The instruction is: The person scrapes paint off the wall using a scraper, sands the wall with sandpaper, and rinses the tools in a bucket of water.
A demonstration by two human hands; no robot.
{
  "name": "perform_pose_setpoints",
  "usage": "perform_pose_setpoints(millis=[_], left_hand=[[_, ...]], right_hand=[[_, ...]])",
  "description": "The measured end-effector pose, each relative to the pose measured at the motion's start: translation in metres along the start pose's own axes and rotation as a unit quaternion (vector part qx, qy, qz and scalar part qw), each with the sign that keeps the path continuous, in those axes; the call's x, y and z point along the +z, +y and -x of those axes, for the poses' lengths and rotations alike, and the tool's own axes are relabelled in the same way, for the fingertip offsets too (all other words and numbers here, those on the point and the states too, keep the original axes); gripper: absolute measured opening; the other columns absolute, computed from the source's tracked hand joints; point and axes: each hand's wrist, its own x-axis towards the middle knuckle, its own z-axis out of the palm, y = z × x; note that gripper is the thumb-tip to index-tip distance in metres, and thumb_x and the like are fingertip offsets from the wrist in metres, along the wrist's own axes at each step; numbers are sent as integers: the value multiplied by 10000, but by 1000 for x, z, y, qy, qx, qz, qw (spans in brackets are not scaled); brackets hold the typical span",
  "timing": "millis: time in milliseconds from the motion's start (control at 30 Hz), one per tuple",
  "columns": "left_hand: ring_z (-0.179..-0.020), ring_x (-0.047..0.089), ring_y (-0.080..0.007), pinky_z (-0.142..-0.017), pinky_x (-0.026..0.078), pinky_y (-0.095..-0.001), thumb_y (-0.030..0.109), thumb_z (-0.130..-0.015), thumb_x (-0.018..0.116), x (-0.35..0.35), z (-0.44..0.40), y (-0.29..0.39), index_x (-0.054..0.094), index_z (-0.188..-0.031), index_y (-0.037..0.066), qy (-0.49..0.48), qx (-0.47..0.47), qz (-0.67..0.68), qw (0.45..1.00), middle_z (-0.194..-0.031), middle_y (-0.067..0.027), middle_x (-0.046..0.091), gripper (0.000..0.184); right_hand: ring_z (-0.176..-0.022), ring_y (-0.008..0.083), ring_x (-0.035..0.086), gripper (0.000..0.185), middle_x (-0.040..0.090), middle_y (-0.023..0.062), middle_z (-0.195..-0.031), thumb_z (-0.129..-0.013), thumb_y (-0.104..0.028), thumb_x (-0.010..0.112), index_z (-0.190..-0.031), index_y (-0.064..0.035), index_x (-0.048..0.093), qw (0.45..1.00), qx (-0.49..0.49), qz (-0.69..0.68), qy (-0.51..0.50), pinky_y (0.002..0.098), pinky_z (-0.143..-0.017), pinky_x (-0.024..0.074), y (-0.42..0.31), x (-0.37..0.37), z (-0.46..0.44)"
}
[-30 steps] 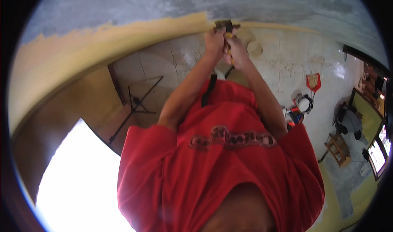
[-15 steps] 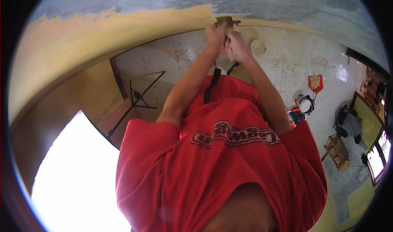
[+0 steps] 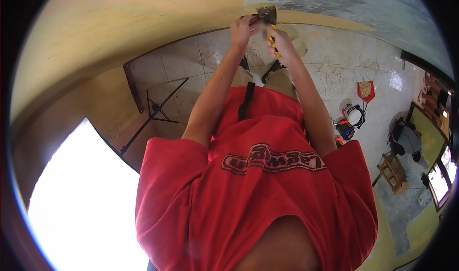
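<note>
At the left of the frame, a black tripod stand (image 3: 155, 109) stands on the tiled floor (image 3: 181, 60), below the yellow wall (image 3: 143, 13). Near the top centre, the left grip, a bare hand (image 3: 241, 33), is closed around a dark, flat tool (image 3: 253, 18), its exact kind unclear. Just right of it, the broad blade of a putty knife (image 3: 268, 15), smeared with pale residue, lies close beside the dark tool; whether they touch, I cannot tell. The knife's long axis runs from the blade down and slightly right along its yellow-and-black handle, around which the right grip (image 3: 283, 45) is wrapped, so the right is nearer; the blade lies above and slightly left of that grip, and up and right of the left one. Farther right are a red dustpan (image 3: 366, 92), a bucket (image 3: 354, 116), a wooden stool (image 3: 394, 174) and a person (image 3: 409, 141).
</note>
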Motion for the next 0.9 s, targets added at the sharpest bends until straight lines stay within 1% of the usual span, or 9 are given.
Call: perform_pose_setpoints(millis=[167, 233, 333, 467, 567, 633, 800, 867, 900], left_hand=[[-1011, 632, -277, -839, 499, -451, 257, -953, 436, 1, 57, 44, 480, -1311, 84, -21, 145, -390, 909, -1089, -131, 652, 401], [-1270, 453, -321, -1032, 268, -614, 369, -960, 381, 6, 60, 35, 375, -1412, 152, -255, 503, -597, 571, -1127, -122, 640, 502], [-1387, 263, -320, -1070, 35, -664, 458, -955, 334, -10, 32, 7, 325, -1440, 192, -215, 388, -629, 638, -1234, -93, 591, 553], [-1379, 280, -330, -1058, 57, -682, 467, -956, 333, -4, 47, 10, 319, -1447, 232, -178, 407, -549, 708, -1334, -102, 516, 545], [-1378, 264, -366, -1047, 63, -692, 479, -967, 302, 0, 75, 3, 329, -1444, 205, -312, 421, -673, 523, -1360, -95, 493, 550], [-1355, 292, -390, -1052, 119, -662, 488, -977, 277, -12, 74, -16, 372, -1420, 166, -102, 167, -692, 695, -1278, -145, 548, 556], [-1297, 356, -414, -1064, 204, -576, 435, -983, 299, 1, 129, -3, 441, -1348, 83, 6, 184, -421, 888, -1291, -210, 509, 526], [-1313, 353, -379, -1080, 172, -582, 400, -979, 318, 32, 172, -7, 449, -1332, 76, -18, 420, -505, 754, -1323, -199, 487, 496], [-1331, 332, -365, -1086, 143, -590, 395, -980, 314, 44, 192, -11, 432, -1353, 90, -72, 450, -561, 691, -1327, -187, 490, 496]], right_hand=[[-401, 83, 378, 248, 433, -9, -577, -921, -305, 515, -796, -100, 451, 999, 39, 34, -3, 238, -348, 273, 18, -26, 39], [-397, 82, 375, 244, 434, -7, -576, -920, -303, 514, -800, -99, 454, 999, 41, 21, -6, 236, -348, 273, 24, -24, 57], [-384, 74, 358, 246, 425, -13, -569, -924, -319, 510, -810, -106, 464, 999, 32, 32, -13, 228, -341, 265, 37, -37, 72], [-372, 68, 344, 275, 417, -19, -564, -930, -360, 496, -813, -112, 472, 997, 23, 77, 4, 224, -329, 261, 45, -59, 79], [-375, 70, 358, 301, 422, -14, -563, -929, -377, 484, -809, -101, 475, 997, 31, 59, -34, 227, -334, 278, 41, -76, 92], [-386, 63, 372, 311, 434, -11, -572, -933, -384, 475, -826, -92, 489, 995, -15, 88, -38, 223, -339, 283, 43, -94, 106], [-490, 173, 561, 346, 531, 71, -607, -923, -378, 488, -876, -40, 544, 956, -120, 265, 17, 330, -425, 438, 51, -151, 115], [-672, 294, 641, 312, 605, 140, -728, -876, -341, 562, -947, -38, 563, 739, -404, 524, 125, 419, -590, 509, 70, -168, 106], [-672, 294, 641, 312, 605, 140, -728, -876, -341, 562, -947, -38, 563, 738, -410, 524, 114, 419, -590, 509, 70, -167, 115]])
